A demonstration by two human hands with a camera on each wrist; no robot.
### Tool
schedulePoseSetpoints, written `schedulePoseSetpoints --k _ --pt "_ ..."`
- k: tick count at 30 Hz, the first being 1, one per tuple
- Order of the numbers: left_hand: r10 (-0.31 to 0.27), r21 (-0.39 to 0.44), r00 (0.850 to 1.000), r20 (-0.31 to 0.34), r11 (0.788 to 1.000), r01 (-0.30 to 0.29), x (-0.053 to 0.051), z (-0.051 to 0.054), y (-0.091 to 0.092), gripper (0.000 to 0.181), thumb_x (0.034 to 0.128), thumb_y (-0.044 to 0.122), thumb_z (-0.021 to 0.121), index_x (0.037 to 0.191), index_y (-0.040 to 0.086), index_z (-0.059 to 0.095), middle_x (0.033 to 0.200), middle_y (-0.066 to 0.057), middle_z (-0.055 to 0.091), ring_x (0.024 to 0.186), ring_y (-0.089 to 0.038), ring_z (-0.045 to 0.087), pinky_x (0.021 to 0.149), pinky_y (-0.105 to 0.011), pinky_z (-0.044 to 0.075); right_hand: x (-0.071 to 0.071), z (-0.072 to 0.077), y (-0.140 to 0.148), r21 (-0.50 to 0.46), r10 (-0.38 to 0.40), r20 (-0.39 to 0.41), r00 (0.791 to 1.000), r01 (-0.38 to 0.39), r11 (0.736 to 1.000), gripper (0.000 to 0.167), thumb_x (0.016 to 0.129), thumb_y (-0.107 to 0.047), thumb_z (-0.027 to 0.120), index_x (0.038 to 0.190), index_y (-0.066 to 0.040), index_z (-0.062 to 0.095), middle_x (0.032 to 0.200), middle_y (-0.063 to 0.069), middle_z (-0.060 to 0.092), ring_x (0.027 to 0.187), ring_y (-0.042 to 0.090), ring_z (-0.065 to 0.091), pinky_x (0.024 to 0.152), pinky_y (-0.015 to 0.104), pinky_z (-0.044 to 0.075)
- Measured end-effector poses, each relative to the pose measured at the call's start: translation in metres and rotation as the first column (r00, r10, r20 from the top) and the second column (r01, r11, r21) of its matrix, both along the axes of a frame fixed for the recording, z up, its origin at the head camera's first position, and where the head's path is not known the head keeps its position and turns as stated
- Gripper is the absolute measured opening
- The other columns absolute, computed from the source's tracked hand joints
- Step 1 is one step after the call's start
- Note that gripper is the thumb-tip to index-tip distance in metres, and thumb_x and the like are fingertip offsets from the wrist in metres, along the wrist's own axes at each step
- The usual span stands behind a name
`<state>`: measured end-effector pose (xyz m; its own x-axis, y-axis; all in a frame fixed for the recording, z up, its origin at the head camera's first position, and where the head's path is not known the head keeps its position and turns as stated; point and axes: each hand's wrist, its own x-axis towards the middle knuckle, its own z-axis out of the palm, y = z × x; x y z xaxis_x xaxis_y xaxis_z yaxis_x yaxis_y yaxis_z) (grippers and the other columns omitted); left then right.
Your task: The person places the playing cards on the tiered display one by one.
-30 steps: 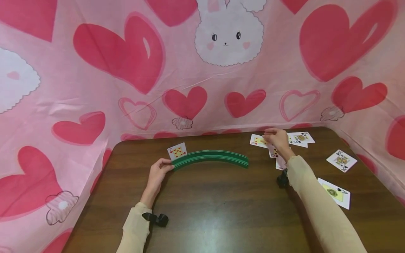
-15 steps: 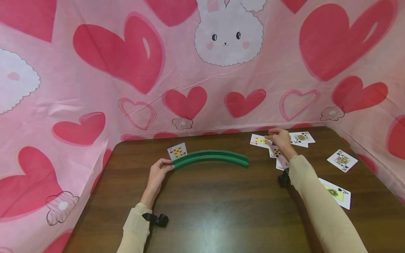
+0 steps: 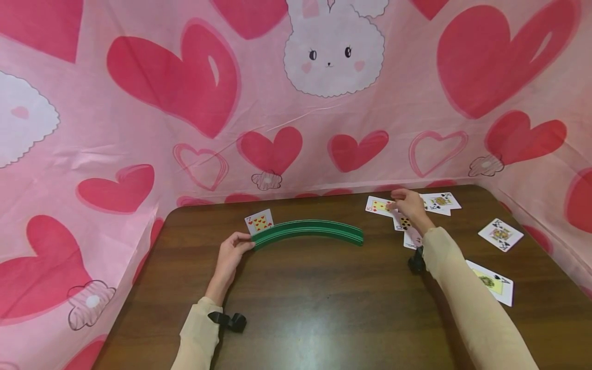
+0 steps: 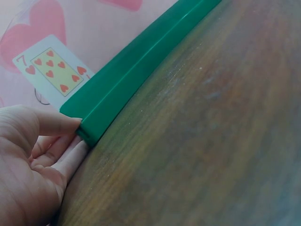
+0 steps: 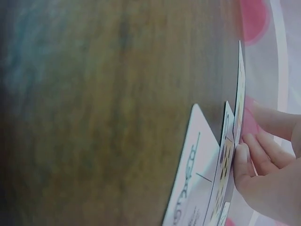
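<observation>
My left hand point(image 3: 230, 255) pinches the left end of a green curved card holder point(image 3: 307, 226) between thumb and fingers, as the left wrist view also shows. In the holder's left end a seven of hearts point(image 4: 57, 70) stands tilted. My right hand point(image 3: 410, 206) is over a group of overlapping playing cards at the back right, thumb and forefinger apart. Its fingertips are at the right edge of a five of diamonds point(image 3: 378, 205); the right wrist view shows them close to the cards, contact unclear. Under the wrist lie a card with black pips point(image 3: 401, 223) and another card point(image 3: 409, 240), both partly hidden.
Right of the right hand lie overlapping cards, among them a king point(image 3: 443, 200). Another king point(image 3: 500, 235) and an ace of spades point(image 3: 497, 285) lie apart, the ace partly behind the right sleeve. The brown table point(image 3: 300, 298) meets a pink heart-patterned cloth point(image 3: 319, 154) at its back.
My right hand has shifted slightly right, showing more of the five of diamonds, and its thumb and forefinger have parted. The left hand and the card holder have stayed put.
</observation>
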<state>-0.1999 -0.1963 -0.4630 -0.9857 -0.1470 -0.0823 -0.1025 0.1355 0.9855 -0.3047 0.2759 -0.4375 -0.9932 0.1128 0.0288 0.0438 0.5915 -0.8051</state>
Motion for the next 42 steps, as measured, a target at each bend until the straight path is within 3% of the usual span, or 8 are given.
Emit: schedulePoseSetpoints --k 12,19,33,38,42 --pt "0.000 0.008 1.000 -0.012 1.000 0.000 -0.0013 -0.0013 0.0004 0.024 0.0774 0.010 0.066 0.098 0.000 0.058 0.104 -0.010 0.056 0.088 -0.015 0.055 0.076 -0.022 0.041 0.0000 0.0001 -0.0024 0.194 0.132 0.022 0.991 -0.134 0.972 0.048 0.069 -0.011 0.072 0.112 0.003 0.054 0.110 0.024 0.055 0.098 0.035 0.049 0.084 0.046 0.037" --pt "0.008 0.028 0.999 -0.031 1.000 -0.008 -0.0022 -0.0021 0.0014 0.025 0.0757 0.008 0.067 0.097 -0.002 0.059 0.102 -0.013 0.058 0.086 -0.012 0.056 0.074 -0.021 0.042 -0.0009 0.0000 -0.0058 0.302 0.157 -0.015 0.987 -0.146 0.942 0.041 0.065 -0.014 0.075 0.100 0.003 0.060 0.092 0.019 0.059 0.084 0.029 0.051 0.071 0.037 0.036" --pt "0.007 0.022 1.000 -0.007 1.000 -0.007 -0.0017 -0.0008 0.0006 0.026 0.0771 0.009 0.066 0.099 -0.002 0.058 0.106 -0.012 0.057 0.090 -0.013 0.055 0.076 -0.021 0.040 -0.0035 0.0008 -0.0083 0.331 0.150 -0.012 0.989 -0.137 0.934 0.044 0.064 -0.012 0.073 0.098 0.006 0.053 0.082 0.016 0.051 0.076 0.029 0.046 0.067 0.036 0.035" --pt "0.008 0.021 1.000 -0.008 1.000 -0.008 -0.0026 0.0004 0.0012 0.022 0.0779 0.003 0.062 0.099 -0.003 0.059 0.104 -0.012 0.057 0.090 -0.013 0.054 0.075 -0.021 0.041 -0.0031 -0.0023 -0.0097 0.321 0.137 -0.110 0.984 -0.095 0.942 0.036 0.064 -0.008 0.073 0.092 0.006 0.055 0.080 0.017 0.051 0.075 0.029 0.046 0.068 0.038 0.034" --pt "0.006 0.015 1.000 -0.002 1.000 -0.006 -0.0031 0.0008 0.0008 0.021 0.0793 0.002 0.059 0.100 -0.003 0.059 0.102 -0.012 0.057 0.088 -0.014 0.053 0.074 -0.021 0.041 -0.0033 -0.0050 -0.0097 0.307 0.122 -0.216 0.969 -0.051 0.950 0.023 0.067 -0.005 0.069 0.086 0.004 0.058 0.077 0.017 0.054 0.072 0.028 0.048 0.066 0.036 0.035"
